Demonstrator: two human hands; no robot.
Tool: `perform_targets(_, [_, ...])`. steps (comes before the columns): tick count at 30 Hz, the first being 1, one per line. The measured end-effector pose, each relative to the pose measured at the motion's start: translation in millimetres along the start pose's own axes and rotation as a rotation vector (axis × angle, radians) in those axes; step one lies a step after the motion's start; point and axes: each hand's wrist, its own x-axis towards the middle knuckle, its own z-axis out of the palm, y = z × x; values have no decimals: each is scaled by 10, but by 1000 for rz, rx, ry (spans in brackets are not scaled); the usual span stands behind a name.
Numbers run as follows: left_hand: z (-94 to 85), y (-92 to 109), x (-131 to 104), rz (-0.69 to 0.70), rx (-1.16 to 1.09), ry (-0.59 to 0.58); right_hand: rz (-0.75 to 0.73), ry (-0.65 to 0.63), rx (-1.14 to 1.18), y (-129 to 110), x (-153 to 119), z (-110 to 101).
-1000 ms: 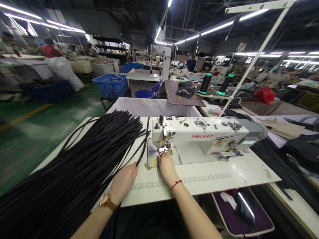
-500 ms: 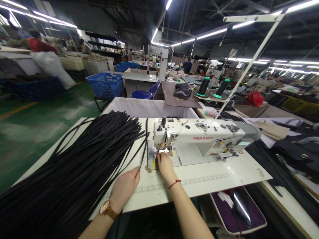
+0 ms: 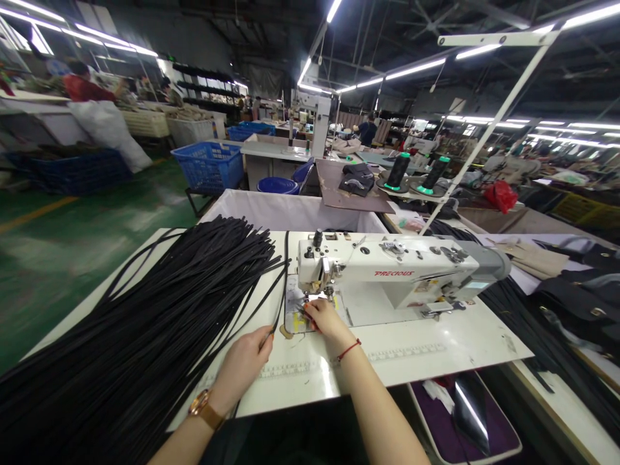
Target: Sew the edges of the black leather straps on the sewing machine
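Note:
My left hand (image 3: 247,361), with a watch at the wrist, is closed around a thin black strap (image 3: 279,309) left of the sewing machine. The strap runs up past the machine's left end. My right hand (image 3: 329,320), a red cord at its wrist, is closed in a pinch beside the needle area of the white sewing machine (image 3: 358,265). A small greyish thing shows at its fingertips, too unclear to name. The presser foot is partly hidden by these fingers. A large heap of black straps (image 3: 159,323) covers the left side of the white table (image 3: 387,355).
A ruler scale (image 3: 407,352) is marked along the table's front. Behind the table is a white-lined bin (image 3: 300,210). Two black thread cones (image 3: 397,171) stand behind the machine, near a slanting white pole (image 3: 484,135). A purple-lined tray (image 3: 436,420) sits below the table edge at right.
My right hand has drawn slightly back and right from the needle, and a small greyish thing now shows at its fingertips. My left hand still holds the strap, nearly unmoved.

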Motion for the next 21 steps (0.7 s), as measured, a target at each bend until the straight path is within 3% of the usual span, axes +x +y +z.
perform_targets(5, [49,-68,12,-61,-199,-29,23,-101,105,9,-9,-111])
perform_targets(13, [20,-99,15,-127,-335,-43,-20,-233,62,-195,-117,-39])
perform_targets(16, [-3,-108,27,-149,-364,-38,-34,-179,-35,-176,-270,-118])
perform_targets(21, [12,-109,48,-119,-323,-20,-64,120,-201,-75,-485,-207])
